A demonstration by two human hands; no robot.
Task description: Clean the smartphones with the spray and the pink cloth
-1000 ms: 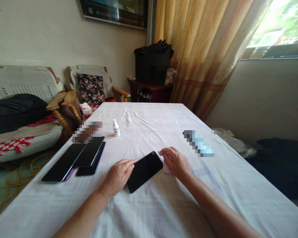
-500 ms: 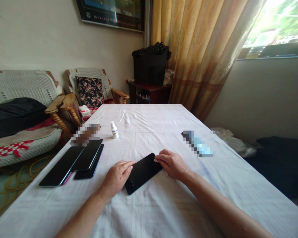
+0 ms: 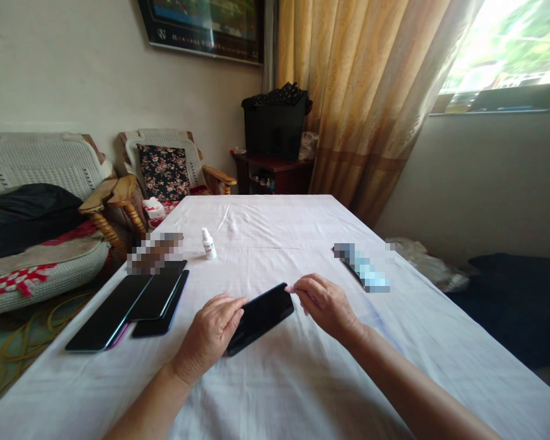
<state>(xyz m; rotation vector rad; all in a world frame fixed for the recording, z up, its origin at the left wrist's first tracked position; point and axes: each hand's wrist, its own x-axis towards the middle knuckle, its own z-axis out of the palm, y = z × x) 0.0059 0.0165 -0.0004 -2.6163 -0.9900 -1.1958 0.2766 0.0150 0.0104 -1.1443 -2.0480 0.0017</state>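
A black smartphone (image 3: 261, 318) is in front of me, screen up, its far edge tipped up from the white cloth. My left hand (image 3: 215, 327) is closed around its left end, with the thumb on the near side. At the far right corner, my right hand (image 3: 323, 302) has its thumb and fingers pinched together against the phone's edge. Whether anything thin is between those fingertips is too small to tell. Beyond the phone stands a small white spray bottle (image 3: 208, 244).
On the left of the cloth-covered table (image 3: 266, 226) lie several dark phones (image 3: 112, 311), overlapping, beside a blurred brown item (image 3: 156, 253). A blurred bluish phone-like item (image 3: 362, 269) lies on the right. Wooden armchairs (image 3: 160, 165) stand past the left edge.
The phone has tilted, its far edge rising so the screen looks narrower. My right hand has shifted slightly right, uncovering more of the right end. My left hand keeps its hold.
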